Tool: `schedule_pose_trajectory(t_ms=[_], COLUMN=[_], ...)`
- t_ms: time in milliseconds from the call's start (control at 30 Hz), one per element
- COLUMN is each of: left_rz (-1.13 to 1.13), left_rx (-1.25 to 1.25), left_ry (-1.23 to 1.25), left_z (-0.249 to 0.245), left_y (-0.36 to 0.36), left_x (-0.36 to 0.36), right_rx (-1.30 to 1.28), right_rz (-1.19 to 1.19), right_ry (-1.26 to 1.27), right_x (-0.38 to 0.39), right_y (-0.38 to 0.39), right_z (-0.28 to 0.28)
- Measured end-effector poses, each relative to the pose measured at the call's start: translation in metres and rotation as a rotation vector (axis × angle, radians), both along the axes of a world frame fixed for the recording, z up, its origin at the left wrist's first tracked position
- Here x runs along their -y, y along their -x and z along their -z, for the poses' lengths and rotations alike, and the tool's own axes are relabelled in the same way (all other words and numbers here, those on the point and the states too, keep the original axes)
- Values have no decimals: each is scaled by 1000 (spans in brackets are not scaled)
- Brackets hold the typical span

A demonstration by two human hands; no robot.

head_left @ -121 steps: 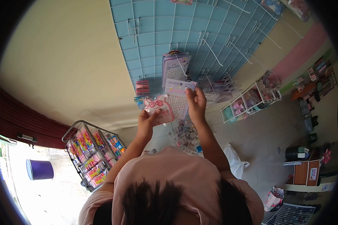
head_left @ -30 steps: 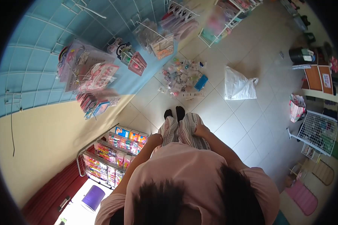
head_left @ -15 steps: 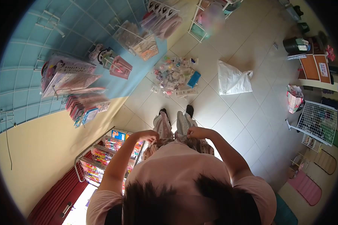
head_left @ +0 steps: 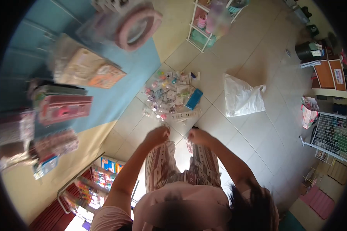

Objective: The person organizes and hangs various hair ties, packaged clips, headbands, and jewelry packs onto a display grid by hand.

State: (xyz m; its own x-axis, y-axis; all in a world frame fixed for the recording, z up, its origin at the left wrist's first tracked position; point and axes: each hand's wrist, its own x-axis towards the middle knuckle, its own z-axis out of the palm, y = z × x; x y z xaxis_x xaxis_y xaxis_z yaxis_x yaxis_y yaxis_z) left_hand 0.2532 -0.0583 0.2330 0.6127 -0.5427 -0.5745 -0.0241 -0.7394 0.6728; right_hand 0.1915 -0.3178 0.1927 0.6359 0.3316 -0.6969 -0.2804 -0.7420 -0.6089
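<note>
I stand over a tiled floor in patterned trousers (head_left: 160, 163). At the left knee my left hand (head_left: 158, 136) is closed, pinching the trouser cloth. My right hand (head_left: 199, 137) is likewise closed on the cloth at the right knee. Just beyond the hands, a pile of small packaged trinkets (head_left: 169, 96) is spread on the floor, with a blue flat packet (head_left: 194, 99) at its right side. To the right of the pile lies a white plastic bag (head_left: 243, 98). My feet are mostly hidden behind the hands.
Packaged goods (head_left: 92, 71) hang from a wire grid on the blue wall at left. A rack of colourful items (head_left: 92, 184) stands at lower left. Beyond the pile is a white shelf unit (head_left: 198, 34). A wire grid panel (head_left: 329, 134) leans at far right.
Both hands have moved forward from the upper thighs to the knees, and my body has bent lower. The hanging goods now look nearer. The pile and bag stay on the floor.
</note>
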Motion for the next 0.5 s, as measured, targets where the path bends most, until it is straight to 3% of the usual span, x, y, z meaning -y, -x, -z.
schedule_pose_trajectory(t_ms=[67,133,200,300,400,500], left_rz=[-135,-124,-123,-48,30,-40], left_rx=[126,341,322,285,304,331], left_ry=[-1,36,-16,-123,-283,-261], left_z=[67,149,207,296,368,417], left_y=[-35,-63,-89,-111,-119,-107], left_x=[-7,-30,-46,-75,-102,-110], right_rx=[110,266,268,251,95,273], right_rz=[119,240,354,296,127,350], right_ry=[117,175,277,339,421,490], right_x=[14,24,24,13,-12,-31], right_y=[-40,-77,-112,-141,-153,-140], right_z=[75,158,236,348,353,393])
